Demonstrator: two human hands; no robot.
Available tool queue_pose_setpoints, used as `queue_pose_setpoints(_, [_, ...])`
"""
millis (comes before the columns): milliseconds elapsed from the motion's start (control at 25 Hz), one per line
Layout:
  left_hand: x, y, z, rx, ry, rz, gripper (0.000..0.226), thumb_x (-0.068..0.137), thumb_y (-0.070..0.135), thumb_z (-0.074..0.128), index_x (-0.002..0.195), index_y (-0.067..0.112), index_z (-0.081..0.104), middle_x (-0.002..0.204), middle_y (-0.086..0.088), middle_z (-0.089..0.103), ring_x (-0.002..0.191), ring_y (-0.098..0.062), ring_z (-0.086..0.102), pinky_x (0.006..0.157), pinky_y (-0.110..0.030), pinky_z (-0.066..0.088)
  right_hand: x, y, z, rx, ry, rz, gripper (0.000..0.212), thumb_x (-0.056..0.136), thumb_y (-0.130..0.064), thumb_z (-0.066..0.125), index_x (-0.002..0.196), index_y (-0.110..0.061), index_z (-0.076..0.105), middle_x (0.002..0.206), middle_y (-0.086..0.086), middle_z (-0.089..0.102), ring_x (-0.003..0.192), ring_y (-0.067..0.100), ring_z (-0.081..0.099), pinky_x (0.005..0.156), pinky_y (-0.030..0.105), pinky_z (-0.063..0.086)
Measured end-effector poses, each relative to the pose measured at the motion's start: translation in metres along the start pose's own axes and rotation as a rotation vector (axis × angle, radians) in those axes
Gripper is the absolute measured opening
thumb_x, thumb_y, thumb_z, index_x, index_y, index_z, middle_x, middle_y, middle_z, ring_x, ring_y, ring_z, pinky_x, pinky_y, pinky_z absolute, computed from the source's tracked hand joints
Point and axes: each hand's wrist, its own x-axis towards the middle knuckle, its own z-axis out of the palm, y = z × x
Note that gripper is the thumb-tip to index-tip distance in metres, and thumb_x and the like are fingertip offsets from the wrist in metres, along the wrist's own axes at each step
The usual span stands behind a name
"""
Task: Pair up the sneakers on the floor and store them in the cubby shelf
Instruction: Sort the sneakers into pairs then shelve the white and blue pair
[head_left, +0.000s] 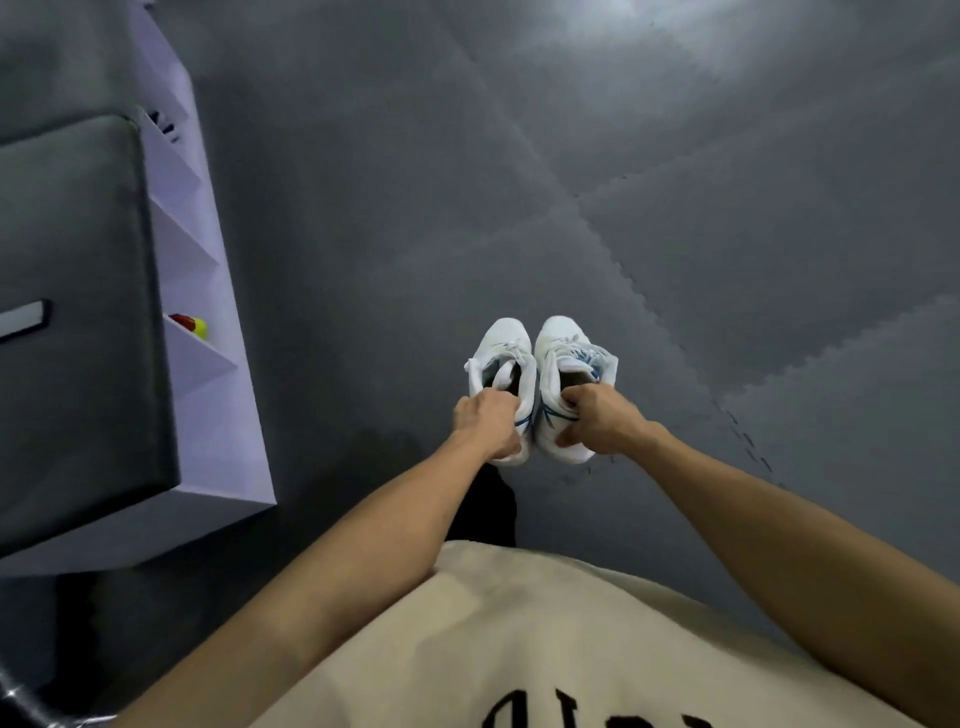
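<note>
Two white sneakers with blue trim are side by side in front of me, toes pointing away. My left hand (488, 423) grips the heel collar of the left sneaker (504, 353), fingers curled inside its opening. My right hand (602, 421) grips the heel collar of the right sneaker (563, 348) the same way. The white cubby shelf (208, 364) stands at the left, seen from above. One cubby holds a shoe with red and yellow (191, 326), and a dark shoe (165, 124) shows in a cubby farther off.
A dark grey cushion (72, 322) lies on top of the shelf. The floor is grey interlocking foam mats (675, 182). My cream shirt (519, 639) fills the bottom of the view.
</note>
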Motion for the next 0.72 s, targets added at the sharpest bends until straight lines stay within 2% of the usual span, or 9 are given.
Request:
queue_pose_setpoints(200, [0.119,-0.034,-0.066,-0.047,0.031,-0.050,0.026,0.082,0.029,0.072,0.102,0.019,0.061,0.112,-0.006,0.063,0.107,-0.029,0.060,0.084,-0.034,0.044,0.134,-0.028,-0.070,-0.074,-0.006,-0.075,0.028,0.071,-0.024,0.080,0.084,-0.017,0.056,0.090,0.003,0.058,0.081,0.025,0.052,0.071,0.035,0.047])
queue_pose_setpoints(360, [0.199,-0.071,-0.126,-0.056,0.048,-0.090,0.022,0.082,0.029,0.072,0.098,0.018,0.062,0.107,-0.007,0.063,0.102,-0.030,0.061,0.081,-0.035,0.045,0.229,-0.069,-0.123,-0.117,-0.033,-0.107,0.029,0.072,-0.023,0.079,0.077,-0.019,0.051,0.086,0.002,0.055,0.080,0.025,0.052,0.070,0.036,0.046])
queue_pose_setpoints(480, [0.240,-0.109,-0.165,-0.077,0.079,-0.134,0.021,0.085,0.028,0.070,0.102,0.018,0.064,0.107,-0.006,0.064,0.101,-0.028,0.062,0.081,-0.034,0.045,0.290,-0.112,-0.158,-0.152,-0.058,-0.161,0.040,0.074,-0.021,0.078,0.062,-0.027,0.040,0.083,0.001,0.053,0.077,0.025,0.050,0.066,0.032,0.040])
queue_pose_setpoints(720, [0.285,-0.190,-0.205,-0.227,0.139,-0.367,0.020,0.083,0.027,0.069,0.101,0.018,0.066,0.105,-0.008,0.064,0.099,-0.031,0.064,0.075,-0.033,0.045,0.392,-0.209,-0.188,-0.351,-0.155,-0.367,0.036,0.073,-0.023,0.078,0.068,-0.025,0.043,0.086,0.002,0.054,0.078,0.025,0.051,0.065,0.031,0.038])
